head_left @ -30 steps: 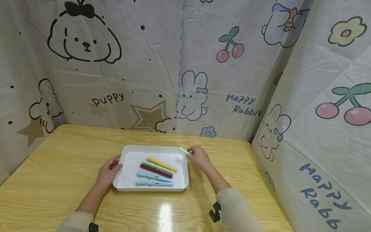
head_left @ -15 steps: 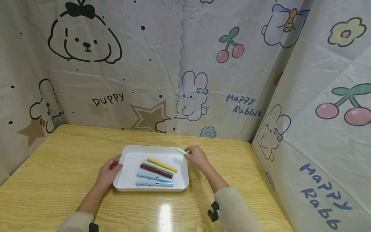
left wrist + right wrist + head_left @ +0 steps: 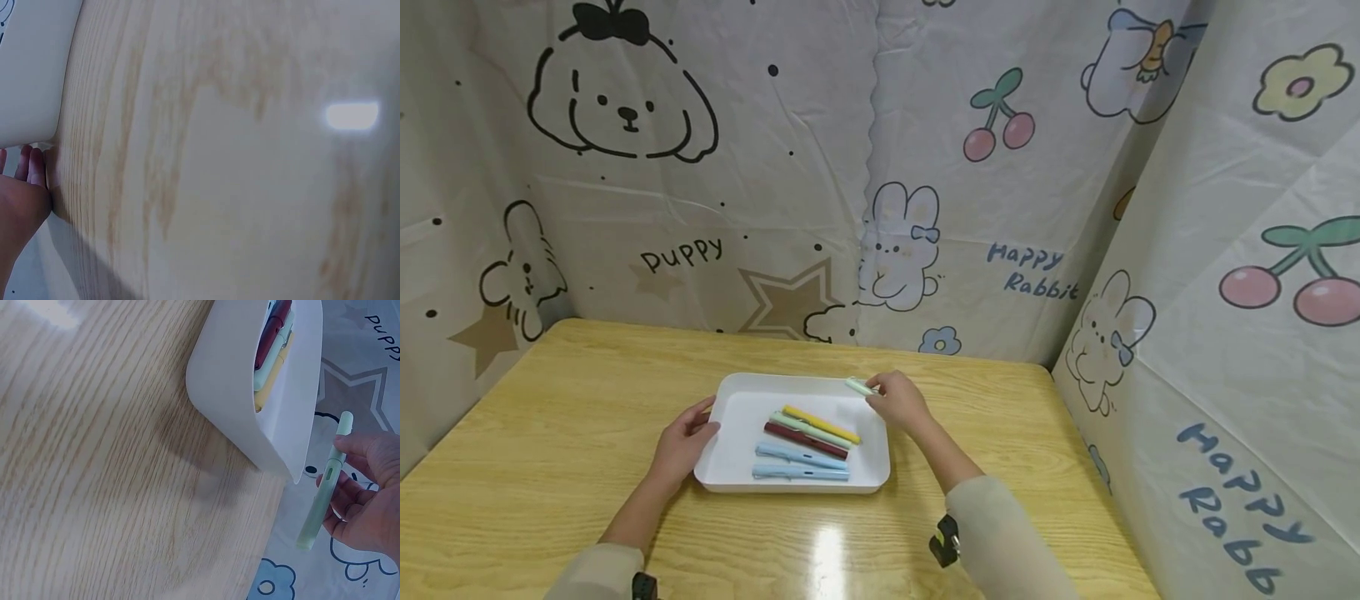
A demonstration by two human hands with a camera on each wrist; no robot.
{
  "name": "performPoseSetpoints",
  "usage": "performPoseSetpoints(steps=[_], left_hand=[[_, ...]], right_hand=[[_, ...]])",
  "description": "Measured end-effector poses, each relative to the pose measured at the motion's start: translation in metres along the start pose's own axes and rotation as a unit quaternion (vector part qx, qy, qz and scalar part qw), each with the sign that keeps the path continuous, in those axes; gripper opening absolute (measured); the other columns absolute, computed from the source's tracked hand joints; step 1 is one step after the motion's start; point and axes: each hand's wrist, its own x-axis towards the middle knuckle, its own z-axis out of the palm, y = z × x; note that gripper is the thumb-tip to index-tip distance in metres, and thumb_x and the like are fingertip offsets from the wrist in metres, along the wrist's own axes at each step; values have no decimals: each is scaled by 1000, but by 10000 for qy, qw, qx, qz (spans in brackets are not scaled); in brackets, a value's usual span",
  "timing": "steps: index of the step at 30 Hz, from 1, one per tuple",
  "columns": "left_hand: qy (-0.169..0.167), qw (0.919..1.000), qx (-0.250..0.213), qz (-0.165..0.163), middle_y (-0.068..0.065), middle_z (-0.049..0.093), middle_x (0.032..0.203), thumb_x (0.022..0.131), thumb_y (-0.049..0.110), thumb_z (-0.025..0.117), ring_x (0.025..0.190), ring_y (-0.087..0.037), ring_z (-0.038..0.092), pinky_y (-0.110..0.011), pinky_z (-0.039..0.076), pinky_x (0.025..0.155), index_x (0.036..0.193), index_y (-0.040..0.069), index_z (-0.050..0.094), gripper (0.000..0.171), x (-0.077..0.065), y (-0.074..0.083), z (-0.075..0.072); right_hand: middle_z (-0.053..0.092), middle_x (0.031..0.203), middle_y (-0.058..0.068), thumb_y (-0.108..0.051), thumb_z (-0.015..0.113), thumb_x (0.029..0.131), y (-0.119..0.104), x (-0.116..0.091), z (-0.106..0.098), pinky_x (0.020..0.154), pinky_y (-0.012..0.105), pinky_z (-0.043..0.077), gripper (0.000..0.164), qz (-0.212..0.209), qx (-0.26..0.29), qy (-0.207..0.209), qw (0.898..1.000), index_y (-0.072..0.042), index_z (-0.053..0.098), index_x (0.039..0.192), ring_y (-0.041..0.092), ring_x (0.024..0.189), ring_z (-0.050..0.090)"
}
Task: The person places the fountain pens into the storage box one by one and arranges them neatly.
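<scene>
My right hand (image 3: pixel 901 402) pinches a light green pen (image 3: pixel 327 487) between thumb and fingers, above the far right corner of a white tray (image 3: pixel 730 460). My left hand (image 3: pixel 681 446) holds the tray's left edge, thumb at the rim. In the left wrist view, its fingers (image 3: pixel 36 164) meet the outer wall. Inside the tray lie a yellow pen (image 3: pixel 822 424), another light green pen (image 3: pixel 823 433), a dark red pen (image 3: pixel 806 440) and two light blue pens (image 3: pixel 801 472), roughly side by side.
The tray stands on a wood-grain table (image 3: pixel 587 392). A printed cloth (image 3: pixel 760 192) hangs behind the table and along both sides. Light glares off the tabletop near the front.
My right hand has moved a little left with the light green pen, further over the tray's far edge. My left hand and the pens in the tray have stayed in place.
</scene>
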Motion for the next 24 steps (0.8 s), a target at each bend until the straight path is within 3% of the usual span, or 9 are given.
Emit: performPoseSetpoints(steps=[6,16,24], left_hand=[[-38,10000,-44,6,-23,45,136,97,19,48,121,-31,45,-18,40,81,145,12,35,51,-1,0,-1],[-61,10000,-61,-23,-23,43,138,97,20,47,123,-33,43,-40,40,97,146,12,33,52,-1,1,0],[-92,9999,-58,-22,-23,43,137,97,20,47,122,-33,43,-40,40,96,146,12,32,52,-1,1,0]], right_hand=[[59,94,8,-19,63,88,-6,2,4,64,27,43,25,-141,-7,-60,9999,-8,67,110,17,80,51],[56,91,7,-19,63,88,-13,2,6,64,28,41,24,-169,-115,-142,9997,-8,67,109,17,77,49],[56,89,6,-18,63,88,-20,3,11,62,27,40,23,-276,-139,-239,9992,-8,68,107,16,75,49]])
